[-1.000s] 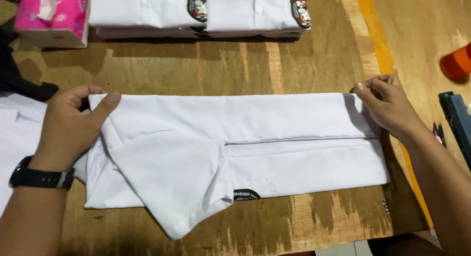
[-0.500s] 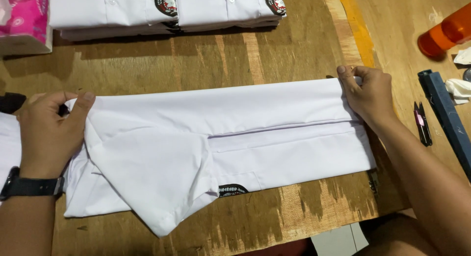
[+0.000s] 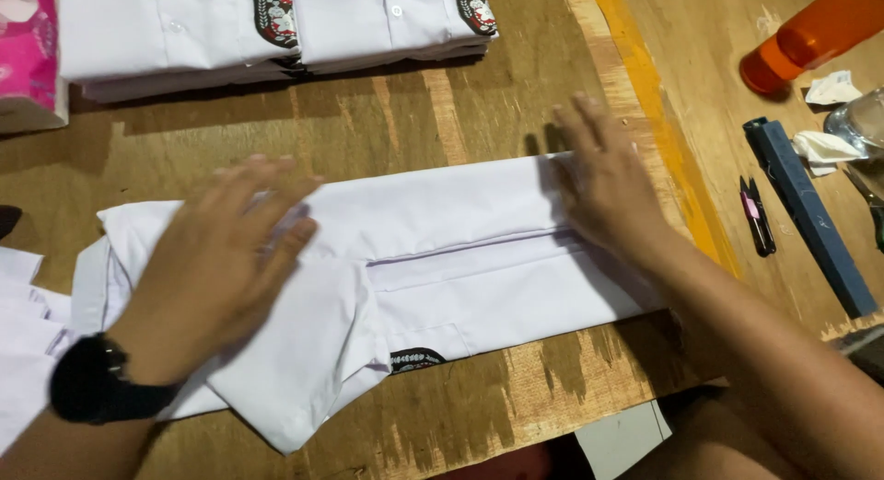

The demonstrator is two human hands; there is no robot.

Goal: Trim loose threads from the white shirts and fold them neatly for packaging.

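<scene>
A white shirt (image 3: 460,259), folded into a long strip, lies across the wooden table (image 3: 387,121). A sleeve with a black badge points toward me at its lower left. My left hand (image 3: 226,259), a black watch on its wrist, lies flat with fingers spread on the shirt's left part. Palm down, my right hand (image 3: 603,181) rests on the shirt's right end, fingers apart. Neither hand holds anything.
Two stacks of folded white shirts (image 3: 267,24) with badges sit at the table's far edge, a pink box (image 3: 28,57) to their left. More white cloth (image 3: 18,351) lies at the left. At the right are an orange bottle (image 3: 810,38), a dark blue bar (image 3: 810,213) and small snips (image 3: 757,218).
Both hands have let go of the shirt's ends, which they pinched before. They now lie flat and open on the cloth, each moved inward. The view has shifted left.
</scene>
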